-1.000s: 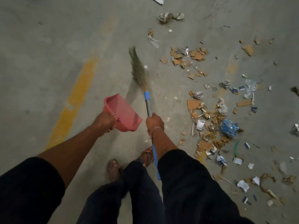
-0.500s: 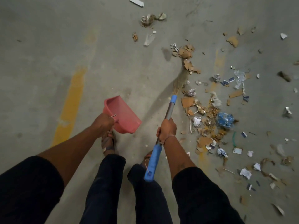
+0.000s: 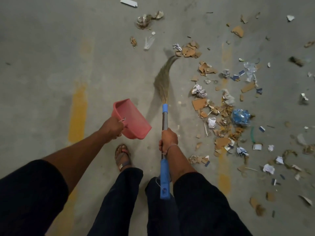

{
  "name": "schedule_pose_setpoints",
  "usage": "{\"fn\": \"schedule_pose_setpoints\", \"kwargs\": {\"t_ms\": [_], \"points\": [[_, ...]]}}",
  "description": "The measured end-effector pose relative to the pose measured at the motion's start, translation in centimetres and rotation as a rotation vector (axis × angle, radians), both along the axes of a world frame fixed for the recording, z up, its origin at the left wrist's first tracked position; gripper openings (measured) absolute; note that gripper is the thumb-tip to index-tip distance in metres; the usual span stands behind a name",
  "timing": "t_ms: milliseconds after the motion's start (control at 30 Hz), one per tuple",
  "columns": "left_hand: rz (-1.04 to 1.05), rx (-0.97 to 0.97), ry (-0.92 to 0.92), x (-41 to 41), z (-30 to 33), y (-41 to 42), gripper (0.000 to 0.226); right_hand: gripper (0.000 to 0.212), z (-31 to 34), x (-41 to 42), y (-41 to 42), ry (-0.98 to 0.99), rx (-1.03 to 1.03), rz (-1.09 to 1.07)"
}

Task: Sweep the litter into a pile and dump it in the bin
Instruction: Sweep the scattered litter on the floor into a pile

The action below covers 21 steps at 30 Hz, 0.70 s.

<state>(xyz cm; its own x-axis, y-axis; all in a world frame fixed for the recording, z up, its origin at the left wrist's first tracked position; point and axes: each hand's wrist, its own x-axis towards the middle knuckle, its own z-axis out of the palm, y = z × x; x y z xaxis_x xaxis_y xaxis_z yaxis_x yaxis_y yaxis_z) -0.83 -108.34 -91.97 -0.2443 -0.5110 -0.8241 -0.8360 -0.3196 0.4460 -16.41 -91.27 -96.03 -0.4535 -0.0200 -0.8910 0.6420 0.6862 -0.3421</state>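
Item, broom [image 3: 164, 99]: grass bristles at the far end, grey shaft with a blue collar and a blue end grip. My right hand [image 3: 168, 139] is wrapped round the shaft at mid-length, fingers fully curled; the blue grip runs back beside my right forearm. The bristles lie bent on the concrete floor [image 3: 51, 48], their tips curving right and just touching a small cluster of cardboard scraps [image 3: 189, 50]. Item, dustpan [image 3: 132, 119]: pink plastic, held off the floor and tilted, open mouth facing up and away from me; my left hand [image 3: 113, 127] grips its near edge, fingers closed on it, with a bit of wire showing at the rim by the hand. It sits just left of the broom shaft, not touching it. Item, litter [image 3: 223, 113]: spread over the floor to the right of the broom, loosely gathered rather than piled; torn brown cardboard, crumpled white paper balls, foil bits, a crushed blue plastic wrapper [image 3: 241, 116], a clear plastic piece farther off. Outliers: a crumpled wad [image 3: 144, 20] at the top centre, a flat white strip [image 3: 128, 2] at the upper edge, stray bits to the far right. Item, worn yellow paint stripes [image 3: 78, 113] on the floor, left of the dustpan. Item, my sandalled foot [image 3: 123, 156] between my two arms, dark trousers below.
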Motion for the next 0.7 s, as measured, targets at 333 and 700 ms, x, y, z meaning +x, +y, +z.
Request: {"fn": "schedule_pose_setpoints", "kwargs": {"t_ms": [333,700], "points": [[-0.030,0.001,0.087,-0.8,0.9,-3.8,0.029,0.027,-0.1,-1.9,-1.6,0.056,0.077,-0.243],[0.016,0.057,0.060,0.7,2.1,-8.5,0.026,0.023,4.8,5.5,-8.7,0.179,-0.115,-0.206]]}}
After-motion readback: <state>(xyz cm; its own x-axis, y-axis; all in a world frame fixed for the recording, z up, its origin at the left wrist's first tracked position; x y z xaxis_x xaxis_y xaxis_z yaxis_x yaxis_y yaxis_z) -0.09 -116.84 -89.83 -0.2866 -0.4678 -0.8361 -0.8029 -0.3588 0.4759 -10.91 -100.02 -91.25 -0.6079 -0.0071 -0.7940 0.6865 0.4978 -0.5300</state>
